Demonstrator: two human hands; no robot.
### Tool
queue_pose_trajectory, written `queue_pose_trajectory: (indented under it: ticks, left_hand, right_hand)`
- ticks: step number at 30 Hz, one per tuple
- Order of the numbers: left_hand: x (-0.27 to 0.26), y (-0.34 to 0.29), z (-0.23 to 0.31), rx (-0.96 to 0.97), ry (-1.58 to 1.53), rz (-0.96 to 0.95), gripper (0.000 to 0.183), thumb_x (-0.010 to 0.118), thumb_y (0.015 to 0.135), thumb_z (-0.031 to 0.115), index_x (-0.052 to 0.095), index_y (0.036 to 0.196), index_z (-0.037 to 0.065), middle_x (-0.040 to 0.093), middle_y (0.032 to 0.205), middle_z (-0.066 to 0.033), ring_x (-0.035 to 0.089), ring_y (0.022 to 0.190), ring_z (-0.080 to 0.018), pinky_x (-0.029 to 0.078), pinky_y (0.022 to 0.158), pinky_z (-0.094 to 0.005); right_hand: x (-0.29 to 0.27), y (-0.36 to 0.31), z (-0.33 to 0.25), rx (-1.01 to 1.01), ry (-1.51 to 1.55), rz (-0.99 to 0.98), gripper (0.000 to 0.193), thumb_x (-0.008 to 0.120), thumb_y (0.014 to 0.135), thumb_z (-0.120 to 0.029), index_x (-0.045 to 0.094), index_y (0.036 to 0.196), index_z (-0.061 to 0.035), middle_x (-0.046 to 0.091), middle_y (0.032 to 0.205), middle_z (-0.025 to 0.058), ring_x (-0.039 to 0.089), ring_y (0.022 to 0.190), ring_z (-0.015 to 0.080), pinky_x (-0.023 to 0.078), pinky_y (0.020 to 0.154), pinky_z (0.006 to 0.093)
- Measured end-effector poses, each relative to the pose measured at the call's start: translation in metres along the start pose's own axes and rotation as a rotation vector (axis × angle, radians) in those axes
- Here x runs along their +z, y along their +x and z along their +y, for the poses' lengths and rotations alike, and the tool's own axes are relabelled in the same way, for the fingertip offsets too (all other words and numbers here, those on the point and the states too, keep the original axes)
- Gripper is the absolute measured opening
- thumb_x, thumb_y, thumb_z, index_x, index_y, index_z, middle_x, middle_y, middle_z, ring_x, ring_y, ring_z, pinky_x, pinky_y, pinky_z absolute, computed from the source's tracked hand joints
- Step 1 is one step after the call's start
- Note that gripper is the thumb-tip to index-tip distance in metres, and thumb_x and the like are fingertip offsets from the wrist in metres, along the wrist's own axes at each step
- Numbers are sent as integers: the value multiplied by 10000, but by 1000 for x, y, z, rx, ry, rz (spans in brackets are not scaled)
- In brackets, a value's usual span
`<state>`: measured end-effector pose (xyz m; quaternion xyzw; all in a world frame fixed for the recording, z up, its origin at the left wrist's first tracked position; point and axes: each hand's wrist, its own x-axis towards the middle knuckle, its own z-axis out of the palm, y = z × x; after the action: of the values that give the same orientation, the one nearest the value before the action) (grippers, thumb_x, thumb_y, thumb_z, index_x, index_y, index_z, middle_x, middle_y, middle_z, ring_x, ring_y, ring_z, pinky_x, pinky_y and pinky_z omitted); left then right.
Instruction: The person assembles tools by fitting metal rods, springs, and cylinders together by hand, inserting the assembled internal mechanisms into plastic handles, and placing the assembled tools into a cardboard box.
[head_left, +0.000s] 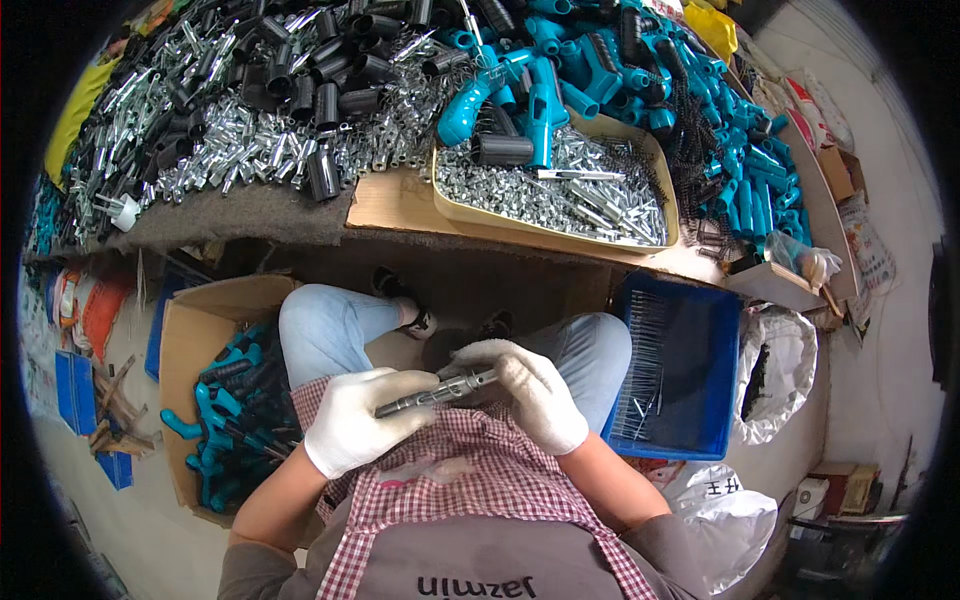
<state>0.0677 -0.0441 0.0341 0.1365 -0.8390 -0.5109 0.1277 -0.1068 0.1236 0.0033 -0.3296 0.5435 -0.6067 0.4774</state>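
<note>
White gloves, checked apron, jeans, grey top.

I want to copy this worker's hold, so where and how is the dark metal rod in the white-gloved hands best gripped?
Grip the dark metal rod along its plain lower shaft, coming from the left side, as the left hand does. It lies nearly level across the lap, so wrapped fingers probably steady it, leaving the stepped silvery tip free for the right hand.
</note>
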Motion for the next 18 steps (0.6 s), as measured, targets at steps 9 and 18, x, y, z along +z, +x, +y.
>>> queue_pose_trajectory:
  ticks: [9, 18]
  left_hand:
    - [13, 6, -9, 28, 44, 38, 295, 779, 760, 135, 716, 1028, 30, 708, 878, -153, 700, 756, -298, 546, 680, -349]
    - [8, 7, -13, 50, 38, 137, 320, 785, 748, 142, 711, 1034, 18, 706, 887, -161, 699, 769, -293, 537, 692, -349]
  right_hand:
    - [31, 8, 9, 78, 163, 59, 589, 378, 1053, -439, 484, 1369, 47, 630, 1203, 155, 612, 1103, 226, 496, 969, 371]
    - [-28, 38, -64, -167, -524, 82, 445, 494, 1021, -332, 592, 1250, 36, 688, 1073, 128, 645, 1008, 194, 507, 904, 327]
